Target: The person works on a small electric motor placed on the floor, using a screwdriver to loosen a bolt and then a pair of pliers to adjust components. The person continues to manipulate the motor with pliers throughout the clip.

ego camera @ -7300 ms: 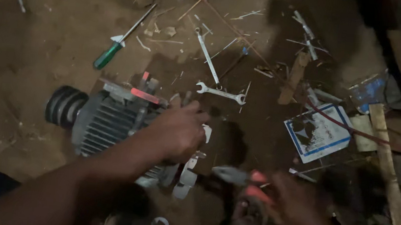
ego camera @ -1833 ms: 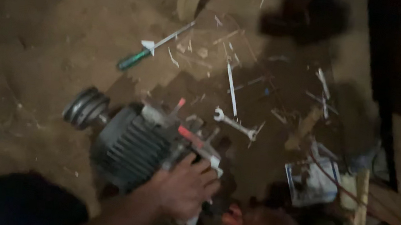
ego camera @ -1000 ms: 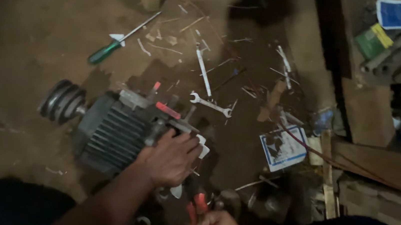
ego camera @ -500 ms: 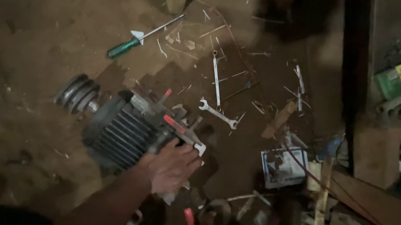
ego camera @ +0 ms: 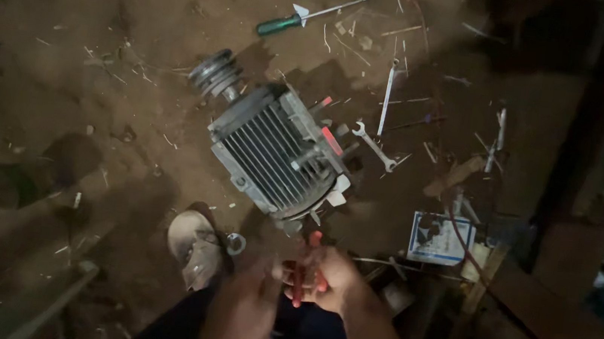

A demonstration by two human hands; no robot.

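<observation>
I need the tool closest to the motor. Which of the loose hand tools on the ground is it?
The wrench, lying just right of the motor; the green-handled screwdriver lies farther up.

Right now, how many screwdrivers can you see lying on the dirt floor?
1: a green-handled screwdriver lies at the top, beyond the motor. More could be hidden in the dark clutter on the right.

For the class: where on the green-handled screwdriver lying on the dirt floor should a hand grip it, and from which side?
Probably by the green handle of the screwdriver, coming down from above. It lies flat on the floor, handle end pointing left, with bare dirt around it; the thin shaft offers less to hold.
</observation>
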